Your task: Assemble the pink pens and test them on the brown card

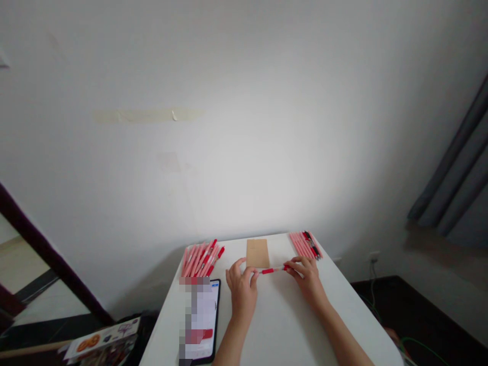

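A red pen (268, 271) with a clear barrel lies crosswise between my two hands, just in front of a brown paper rectangle (257, 253). My left hand (243, 290) pinches its left end between thumb and finger. At the other end, the fingers of my right hand (306, 278) close on the red tip part. To the left is a loose pile of pink and red pens (202, 258). Beyond my right hand, several pink pens lie side by side with black and red ones in a row of pens (306, 245).
A phone (202, 323) with a lit, partly blurred screen lies at the left of the white table (282, 325). The table's far edge meets a pale wall (267, 127). A printed box (102, 338) sits low at left; a grey curtain (453, 188) hangs at right.
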### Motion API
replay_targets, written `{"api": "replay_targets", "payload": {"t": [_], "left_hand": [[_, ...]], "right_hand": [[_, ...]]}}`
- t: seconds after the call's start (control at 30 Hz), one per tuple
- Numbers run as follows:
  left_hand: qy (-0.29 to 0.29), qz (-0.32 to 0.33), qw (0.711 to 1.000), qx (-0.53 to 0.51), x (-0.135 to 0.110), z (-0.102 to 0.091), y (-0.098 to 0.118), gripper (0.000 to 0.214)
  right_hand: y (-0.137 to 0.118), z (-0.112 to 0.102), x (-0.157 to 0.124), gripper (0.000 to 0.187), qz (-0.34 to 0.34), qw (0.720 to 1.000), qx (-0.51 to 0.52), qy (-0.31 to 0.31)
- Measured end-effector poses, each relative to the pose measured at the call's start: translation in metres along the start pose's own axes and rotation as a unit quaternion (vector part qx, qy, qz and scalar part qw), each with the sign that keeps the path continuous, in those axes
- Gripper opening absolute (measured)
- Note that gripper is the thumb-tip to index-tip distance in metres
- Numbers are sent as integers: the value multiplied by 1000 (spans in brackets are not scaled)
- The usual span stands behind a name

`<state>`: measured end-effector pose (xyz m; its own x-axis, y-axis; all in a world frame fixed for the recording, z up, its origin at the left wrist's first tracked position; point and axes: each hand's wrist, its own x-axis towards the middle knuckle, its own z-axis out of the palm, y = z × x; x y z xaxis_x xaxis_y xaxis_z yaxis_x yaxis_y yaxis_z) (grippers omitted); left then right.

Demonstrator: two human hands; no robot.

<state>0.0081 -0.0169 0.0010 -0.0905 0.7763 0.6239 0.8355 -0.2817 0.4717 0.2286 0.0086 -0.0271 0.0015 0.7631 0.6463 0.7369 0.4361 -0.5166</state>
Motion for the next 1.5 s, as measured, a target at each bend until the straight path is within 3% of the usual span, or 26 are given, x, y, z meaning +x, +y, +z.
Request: {"api": "replay_targets", "payload": {"t": [0.8,1.1,1.5], "left_hand": [[24,-18,1000,1,2,-2,-2,14],[46,-31,995,84,3,-4,-5,21],[24,-40,989,142,4,-8,-7,24]], "right_hand": [[4,-1,2,37,15,1000,-10,24],[0,-3,3,41,16,999,-12,34],[2,-1,2,40,12,999,-17,32]]}}
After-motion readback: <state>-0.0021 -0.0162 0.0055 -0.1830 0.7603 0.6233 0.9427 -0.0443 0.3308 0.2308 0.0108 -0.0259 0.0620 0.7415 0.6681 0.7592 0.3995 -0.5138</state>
